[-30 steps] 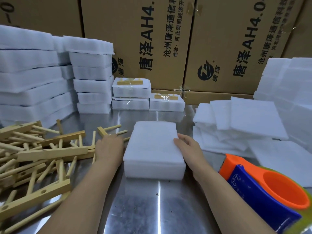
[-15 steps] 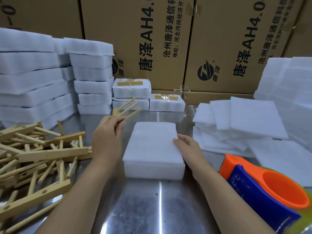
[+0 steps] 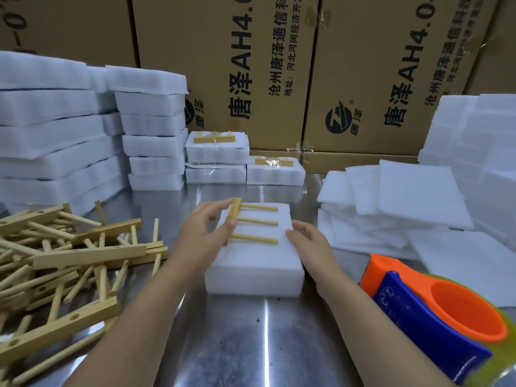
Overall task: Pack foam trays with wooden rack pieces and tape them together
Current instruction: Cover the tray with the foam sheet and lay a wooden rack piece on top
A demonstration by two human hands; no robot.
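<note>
A white foam tray stack [image 3: 259, 263] lies on the steel table [image 3: 245, 344] in front of me. A small wooden rack piece [image 3: 252, 222], a bar with three pegs pointing right, lies on the foam's far half. My left hand [image 3: 205, 233] pinches its bar at the foam's left edge. My right hand [image 3: 310, 243] rests against the foam's right side with fingers relaxed. An orange and blue tape dispenser [image 3: 435, 317] stands at the near right.
Loose wooden rack pieces [image 3: 64, 255] are heaped at the left. Stacks of foam trays [image 3: 153, 135] rise behind them, taped packs [image 3: 217, 152] sit at the back centre, and flat foam sheets [image 3: 413, 196] lie at the right. Cardboard boxes [image 3: 279, 65] wall off the back.
My left hand picked a rack piece from the pile, lifted it over the table and brought it right onto the foam. My right hand stayed at the foam's side.
</note>
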